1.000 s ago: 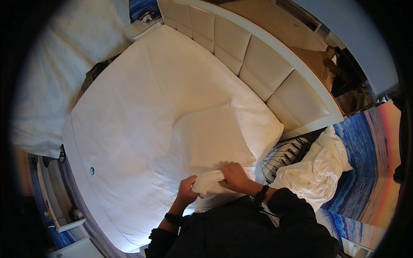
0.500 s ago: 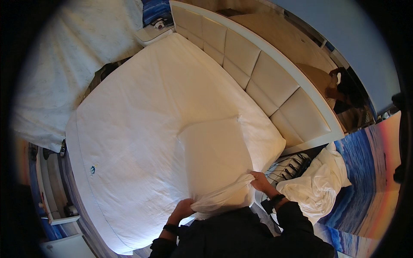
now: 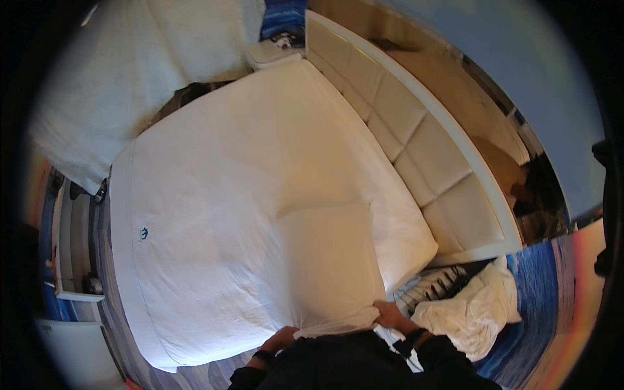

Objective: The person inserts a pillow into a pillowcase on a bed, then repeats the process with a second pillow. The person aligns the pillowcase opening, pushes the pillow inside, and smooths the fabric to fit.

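Observation:
A white pillow in a pillowcase point(image 3: 333, 263) lies on the near right part of the white-sheeted bed point(image 3: 201, 195), its near end drawn up against my body. My left hand point(image 3: 281, 338) is closed on the near left corner of the case. At the near right corner, my right hand point(image 3: 389, 314) grips the gathered cloth. Between the two hands the fabric hangs in loose folds, and its lower edge is hidden by my dark top.
A padded cream headboard point(image 3: 416, 146) borders the bed's right side. Crumpled white bedding point(image 3: 474, 309) lies at the right, beside a striped item point(image 3: 429, 286) with dark straps or cables. A small bedside table point(image 3: 273, 53) stands at the far corner, near a pale curtain point(image 3: 130, 78).
Both hands have come closer to my body with the pillowcase edge, which is less spread in view. The whole scene has shifted as my head moved.

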Demonstrator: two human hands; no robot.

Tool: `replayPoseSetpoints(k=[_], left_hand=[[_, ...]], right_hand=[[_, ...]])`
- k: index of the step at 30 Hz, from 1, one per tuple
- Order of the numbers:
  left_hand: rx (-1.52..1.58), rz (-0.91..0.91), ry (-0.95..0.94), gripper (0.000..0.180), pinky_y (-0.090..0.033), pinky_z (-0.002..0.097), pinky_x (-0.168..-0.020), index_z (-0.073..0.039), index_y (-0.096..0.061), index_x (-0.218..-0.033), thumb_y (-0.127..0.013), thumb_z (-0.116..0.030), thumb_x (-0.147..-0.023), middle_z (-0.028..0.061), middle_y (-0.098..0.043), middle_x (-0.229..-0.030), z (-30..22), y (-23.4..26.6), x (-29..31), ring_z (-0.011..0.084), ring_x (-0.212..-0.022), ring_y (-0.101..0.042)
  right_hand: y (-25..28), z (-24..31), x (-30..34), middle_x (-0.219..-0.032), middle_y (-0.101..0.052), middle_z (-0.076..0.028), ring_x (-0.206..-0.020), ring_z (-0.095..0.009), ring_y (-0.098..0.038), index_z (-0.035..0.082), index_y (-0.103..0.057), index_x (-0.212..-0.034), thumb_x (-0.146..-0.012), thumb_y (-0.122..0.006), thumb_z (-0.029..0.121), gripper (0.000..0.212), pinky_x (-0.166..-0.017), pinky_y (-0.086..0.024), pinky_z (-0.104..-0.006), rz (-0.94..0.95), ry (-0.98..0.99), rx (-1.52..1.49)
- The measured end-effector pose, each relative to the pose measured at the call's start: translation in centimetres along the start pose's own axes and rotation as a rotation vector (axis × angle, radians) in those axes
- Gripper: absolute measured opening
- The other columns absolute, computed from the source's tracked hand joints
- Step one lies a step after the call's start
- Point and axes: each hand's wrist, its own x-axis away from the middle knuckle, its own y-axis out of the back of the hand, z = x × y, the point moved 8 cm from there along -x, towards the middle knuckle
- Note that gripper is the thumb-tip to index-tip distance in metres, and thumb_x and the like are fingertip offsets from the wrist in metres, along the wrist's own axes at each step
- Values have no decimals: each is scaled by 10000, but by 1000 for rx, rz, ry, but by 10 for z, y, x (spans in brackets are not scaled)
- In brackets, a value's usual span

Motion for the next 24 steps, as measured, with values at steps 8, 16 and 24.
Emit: replayPoseSetpoints(k=[8,16,24], left_hand=[[34,-206,25,406,-515,454,-898,-27,-700,-1039,-728,-378,-836,231,-683,-1087,-2,10,-6,416,-1069,-638],[229,-199,117,652,-497,415,-952,15,-556,-1255,-805,-394,-812,226,-622,-1228,-30,9,1,342,-1158,-612],[583,-396,-423,628,-436,392,-1108,-9,-532,-1398,-749,-347,-915,228,-574,-1416,-88,31,-27,303,-1320,-551]], right_hand=[[32,-18,1,-1041,-647,-269,-1052,-433,-603,27,-677,-1053,-747,-749,234,377,-897,-492,-519,-522,-99,-20],[17,-45,-41,-792,-670,-48,-762,-193,-651,16,-711,-999,-873,-517,101,246,-722,-505,-320,-417,-299,-1295],[109,165,-56,-911,-723,-48,-819,-159,-676,21,-683,-1066,-984,-581,133,172,-714,-537,-312,-252,43,-1451]])
